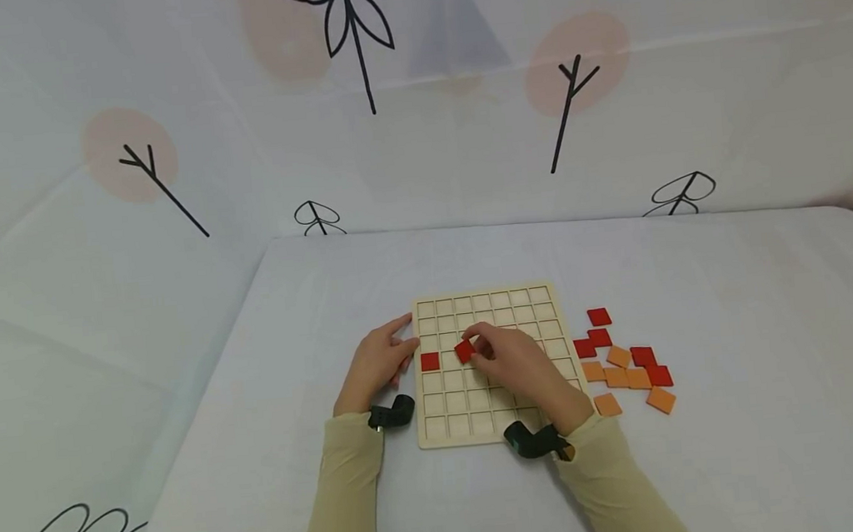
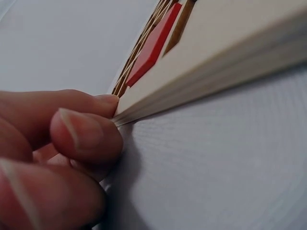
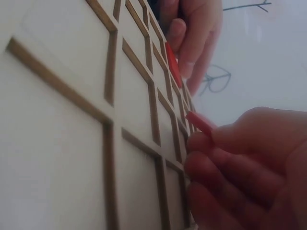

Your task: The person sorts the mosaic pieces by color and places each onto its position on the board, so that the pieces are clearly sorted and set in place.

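Observation:
A pale wooden grid board (image 1: 459,430) with square recesses lies on the table. One red square tile (image 1: 430,362) sits in a recess of its leftmost column; the left wrist view shows this seated tile (image 2: 154,45) near the board's edge. My left hand (image 1: 380,360) rests at the board's left edge, fingertips touching its side. Over the grid, to the right of the seated tile, my right hand (image 1: 515,361) pinches another red square tile (image 1: 465,351) between thumb and fingers. In the right wrist view that pinched tile (image 3: 199,122) is tilted above the recesses.
Right of the board lie several loose red tiles (image 1: 599,317) and several orange tiles (image 1: 617,377), some close against its edge. A white cloth covers the table (image 1: 766,373). Patterned fabric (image 1: 462,146) hangs behind the table and along its left side.

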Demonstrator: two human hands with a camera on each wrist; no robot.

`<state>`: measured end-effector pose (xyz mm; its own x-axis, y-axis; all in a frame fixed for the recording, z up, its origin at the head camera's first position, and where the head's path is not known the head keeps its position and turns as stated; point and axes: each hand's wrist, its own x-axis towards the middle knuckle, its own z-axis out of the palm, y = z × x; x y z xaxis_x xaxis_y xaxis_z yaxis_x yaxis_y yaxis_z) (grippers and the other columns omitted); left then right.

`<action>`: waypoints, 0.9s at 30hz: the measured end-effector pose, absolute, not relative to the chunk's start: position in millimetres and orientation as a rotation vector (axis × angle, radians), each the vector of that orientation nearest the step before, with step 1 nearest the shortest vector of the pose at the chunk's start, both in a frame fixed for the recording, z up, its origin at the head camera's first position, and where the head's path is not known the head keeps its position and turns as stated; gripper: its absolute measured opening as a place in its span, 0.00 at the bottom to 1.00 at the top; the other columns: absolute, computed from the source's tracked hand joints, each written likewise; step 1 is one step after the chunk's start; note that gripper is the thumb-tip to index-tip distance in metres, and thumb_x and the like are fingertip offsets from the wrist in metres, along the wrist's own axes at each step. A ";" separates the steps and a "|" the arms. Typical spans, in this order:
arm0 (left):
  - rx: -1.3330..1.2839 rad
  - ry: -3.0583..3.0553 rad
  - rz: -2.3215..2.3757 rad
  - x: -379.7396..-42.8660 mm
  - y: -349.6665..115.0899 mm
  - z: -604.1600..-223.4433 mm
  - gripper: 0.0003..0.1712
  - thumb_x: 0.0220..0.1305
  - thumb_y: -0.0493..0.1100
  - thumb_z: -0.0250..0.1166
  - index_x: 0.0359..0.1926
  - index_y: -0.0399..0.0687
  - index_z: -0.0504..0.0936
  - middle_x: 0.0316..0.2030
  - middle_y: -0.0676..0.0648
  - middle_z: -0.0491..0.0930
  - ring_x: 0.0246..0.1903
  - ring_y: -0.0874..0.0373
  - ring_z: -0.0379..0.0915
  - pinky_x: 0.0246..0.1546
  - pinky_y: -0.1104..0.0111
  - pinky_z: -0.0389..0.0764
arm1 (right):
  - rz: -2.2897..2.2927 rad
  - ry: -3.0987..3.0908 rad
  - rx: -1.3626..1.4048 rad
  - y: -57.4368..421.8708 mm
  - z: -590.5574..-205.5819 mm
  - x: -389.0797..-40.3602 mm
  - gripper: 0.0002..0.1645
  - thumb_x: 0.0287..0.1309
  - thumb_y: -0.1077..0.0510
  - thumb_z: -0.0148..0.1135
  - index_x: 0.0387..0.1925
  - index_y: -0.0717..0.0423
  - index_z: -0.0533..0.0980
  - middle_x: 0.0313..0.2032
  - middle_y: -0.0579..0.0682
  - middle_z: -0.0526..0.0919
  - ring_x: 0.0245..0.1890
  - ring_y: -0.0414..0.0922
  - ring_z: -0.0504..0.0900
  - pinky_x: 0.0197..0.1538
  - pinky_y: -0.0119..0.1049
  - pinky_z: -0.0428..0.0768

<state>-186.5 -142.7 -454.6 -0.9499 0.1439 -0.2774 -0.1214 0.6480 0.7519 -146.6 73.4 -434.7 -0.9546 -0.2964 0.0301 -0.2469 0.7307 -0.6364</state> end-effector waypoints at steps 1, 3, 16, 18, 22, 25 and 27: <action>0.019 2.556 1.201 -186.4 -142.8 -454.7 0.30 0.60 0.52 0.57 0.64 0.64 0.61 0.13 0.50 0.70 0.07 0.57 0.64 0.11 0.68 0.66 | -1.037 2.850 -0.450 72.6 -434.6 -146.3 0.16 0.51 0.60 0.59 0.45 0.51 0.74 0.28 0.42 0.78 0.27 0.39 0.73 0.34 0.33 0.73; 0.023 2.553 1.209 -186.1 -143.0 -454.6 0.30 0.60 0.52 0.57 0.64 0.63 0.62 0.13 0.50 0.70 0.06 0.57 0.63 0.11 0.68 0.66 | -1.033 2.848 -0.446 71.5 -434.6 -145.7 0.16 0.51 0.59 0.60 0.45 0.51 0.74 0.28 0.42 0.78 0.27 0.39 0.73 0.34 0.33 0.73; 0.034 2.555 1.203 -187.2 -144.1 -455.6 0.30 0.60 0.52 0.57 0.64 0.64 0.61 0.13 0.50 0.71 0.07 0.56 0.63 0.13 0.66 0.68 | -0.970 2.895 -0.466 67.1 -434.7 -143.9 0.15 0.52 0.57 0.59 0.44 0.51 0.75 0.27 0.41 0.77 0.25 0.37 0.71 0.31 0.32 0.71; 0.030 2.553 1.200 -187.4 -143.9 -455.6 0.30 0.60 0.52 0.57 0.64 0.64 0.61 0.13 0.50 0.71 0.07 0.56 0.63 0.13 0.67 0.68 | -0.966 2.900 -0.471 66.2 -434.8 -143.6 0.15 0.52 0.57 0.60 0.44 0.52 0.75 0.27 0.41 0.77 0.25 0.37 0.71 0.32 0.32 0.71; 0.032 2.558 1.200 -187.4 -143.5 -455.6 0.30 0.60 0.52 0.57 0.64 0.63 0.62 0.13 0.50 0.71 0.07 0.56 0.64 0.13 0.67 0.68 | -0.939 2.922 -0.477 63.8 -435.8 -143.3 0.15 0.52 0.57 0.60 0.44 0.52 0.76 0.27 0.40 0.76 0.25 0.37 0.71 0.31 0.32 0.71; 0.035 2.563 1.200 -187.1 -143.3 -455.8 0.30 0.60 0.52 0.57 0.64 0.63 0.62 0.13 0.50 0.70 0.07 0.56 0.63 0.12 0.67 0.67 | -0.920 2.938 -0.481 62.3 -436.9 -143.5 0.16 0.52 0.57 0.60 0.45 0.52 0.75 0.27 0.40 0.76 0.25 0.37 0.70 0.30 0.32 0.70; 0.038 2.566 1.200 -186.9 -143.2 -455.9 0.30 0.60 0.52 0.57 0.64 0.63 0.62 0.13 0.50 0.70 0.07 0.57 0.63 0.12 0.67 0.67 | -0.916 2.942 -0.477 61.5 -437.6 -143.6 0.16 0.52 0.57 0.61 0.45 0.52 0.76 0.26 0.41 0.76 0.24 0.37 0.70 0.29 0.31 0.70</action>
